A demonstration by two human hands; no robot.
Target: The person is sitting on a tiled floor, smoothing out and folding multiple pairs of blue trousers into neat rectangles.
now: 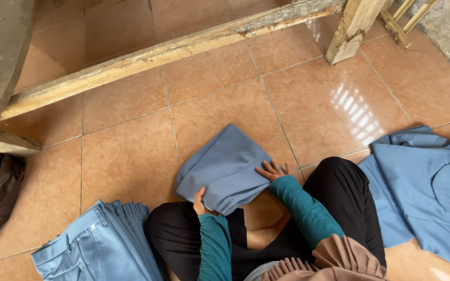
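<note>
left hand (199, 200) grips near edge of folded grey-blue cloth (225, 169) | right hand (270, 170) flat, fingers spread on it | pleated blue skirt (100, 244) at left, on tiled floor (131, 156)

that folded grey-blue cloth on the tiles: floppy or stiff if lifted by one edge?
Likely floppy: the folded grey-blue cloth shows soft creases and drooping corners. Probably light, as it lies thin. It may slide on the glossy floor tiles when pushed.
</note>
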